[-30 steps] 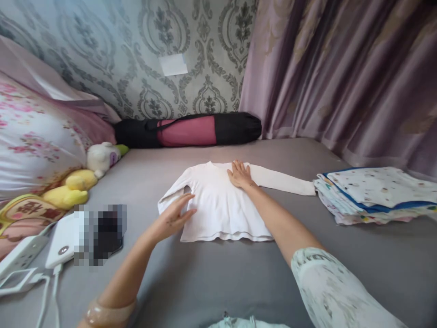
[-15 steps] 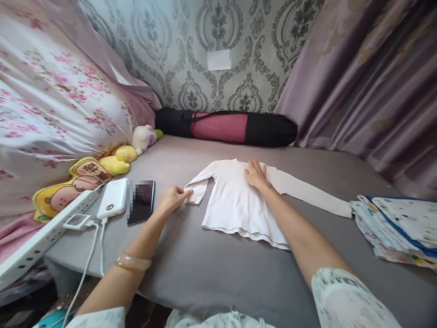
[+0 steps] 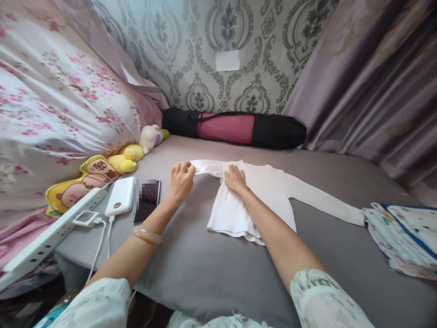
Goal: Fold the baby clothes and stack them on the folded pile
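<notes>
A small white long-sleeved shirt [image 3: 262, 189] lies spread on the grey sheet [image 3: 191, 269], its hem toward me. My left hand [image 3: 181, 181] is closed on the cuff of the sleeve at left and pulls it out taut, a little raised off the sheet. Flat on the shirt near that sleeve's shoulder rests my right hand [image 3: 235, 178], fingers extended. The other sleeve stretches out to the right, its cuff at a stack of folded clothes [image 3: 403, 237].
Left of my left arm lie a phone [image 3: 148, 200], a white power bank [image 3: 120, 196] with a cable, and a power strip [image 3: 58, 232]. Plush toys [image 3: 126, 159] line the left side. A long black and red bag [image 3: 228, 127] lies by the wall.
My left hand has moved up and away from me, drawing the bent sleeve out straight. My right hand has slid left across the shirt to the shoulder. The view has shifted slightly.
</notes>
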Demonstrator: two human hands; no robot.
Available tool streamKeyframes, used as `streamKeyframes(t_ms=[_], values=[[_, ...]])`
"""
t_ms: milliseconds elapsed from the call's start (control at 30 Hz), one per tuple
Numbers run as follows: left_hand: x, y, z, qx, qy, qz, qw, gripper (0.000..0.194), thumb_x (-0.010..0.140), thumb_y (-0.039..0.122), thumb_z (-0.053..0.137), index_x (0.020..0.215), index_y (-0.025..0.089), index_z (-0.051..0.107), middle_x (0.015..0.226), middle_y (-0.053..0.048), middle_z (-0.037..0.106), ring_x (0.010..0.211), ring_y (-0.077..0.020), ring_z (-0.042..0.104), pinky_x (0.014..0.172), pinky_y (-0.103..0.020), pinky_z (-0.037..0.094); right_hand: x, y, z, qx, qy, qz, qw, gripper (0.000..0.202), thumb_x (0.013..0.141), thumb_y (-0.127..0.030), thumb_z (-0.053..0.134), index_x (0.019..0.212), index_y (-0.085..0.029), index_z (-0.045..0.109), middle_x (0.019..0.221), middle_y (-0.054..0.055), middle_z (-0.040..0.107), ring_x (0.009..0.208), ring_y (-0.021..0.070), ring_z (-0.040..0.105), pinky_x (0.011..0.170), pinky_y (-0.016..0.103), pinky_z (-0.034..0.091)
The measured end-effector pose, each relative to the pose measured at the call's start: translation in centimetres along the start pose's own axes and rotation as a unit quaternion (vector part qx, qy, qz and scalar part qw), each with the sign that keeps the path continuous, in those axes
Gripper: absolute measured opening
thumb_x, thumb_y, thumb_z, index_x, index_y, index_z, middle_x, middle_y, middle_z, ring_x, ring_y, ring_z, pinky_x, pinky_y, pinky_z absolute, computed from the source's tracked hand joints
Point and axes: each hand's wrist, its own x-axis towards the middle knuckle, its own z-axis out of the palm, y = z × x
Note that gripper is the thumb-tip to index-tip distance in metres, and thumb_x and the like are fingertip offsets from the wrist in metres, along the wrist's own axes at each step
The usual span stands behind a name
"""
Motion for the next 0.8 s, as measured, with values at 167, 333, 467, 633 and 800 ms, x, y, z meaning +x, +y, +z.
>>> streamKeyframes(t_ms=[167,333,467,633,800], values=[[-1.0,-2.7,1.1,0.066,-0.154,0.101,0.981,0.030,0.074,0.000,0.046,0.091,0.020,0.062,0.109,-0.013,0.060,0.105,-0.0266,0.049,0.096,-0.044,0.033,-0.3,-0.1,0.2,-0.030,0.004,-0.006,1.000,0.059,0.099,-0.037,0.018,0.151,-0.009,0.024,0.160,0.011,0.018,0.147,0.0232,0.010,0.117,0.046,0.006],[-0.1,-4.8,0.4,-0.060,-0.306,0.023,0.950,0.032,0.071,0.017,0.053,0.101,0.021,0.065,0.111,-0.007,0.064,0.104,-0.0250,0.055,0.095,-0.039,0.039,-0.1,-0.2,0.0,-0.045,-0.007,-0.014,0.999,0.056,0.099,-0.036,0.021,0.150,-0.013,0.028,0.160,0.012,0.018,0.146,0.0258,0.011,0.116,0.048,0.007],[1.4,-6.3,0.6,-0.081,-0.280,-0.167,0.942,0.040,0.080,0.020,0.042,0.113,0.015,0.063,0.106,-0.010,0.068,0.093,-0.0211,0.062,0.083,-0.029,0.046,0.6,-0.1,-1.2,-0.052,-0.003,-0.021,0.998,0.050,0.098,-0.035,0.026,0.140,-0.018,0.045,0.150,0.012,0.037,0.138,0.0276,0.029,0.112,0.045,0.019],[2.3,-6.6,1.5,-0.030,-0.333,-0.239,0.912,0.029,0.076,0.026,0.053,0.098,0.013,0.067,0.099,-0.013,0.071,0.093,-0.0231,0.065,0.075,-0.025,0.046,1.7,0.0,-1.8,-0.025,0.031,0.025,0.999,0.043,0.099,-0.035,0.027,0.125,-0.026,0.059,0.136,0.008,0.051,0.122,0.0272,0.044,0.102,0.039,0.033],[2.8,-6.6,0.6,-0.119,-0.362,-0.304,0.873,0.027,0.062,0.034,0.064,0.082,0.016,0.065,0.075,-0.004,0.068,0.076,-0.0211,0.063,0.059,-0.024,0.043,1.6,0.1,-0.5,-0.012,0.090,0.038,0.995,0.039,0.097,-0.035,0.035,0.128,-0.030,0.058,0.137,0.005,0.049,0.122,0.0264,0.042,0.103,0.039,0.030]])
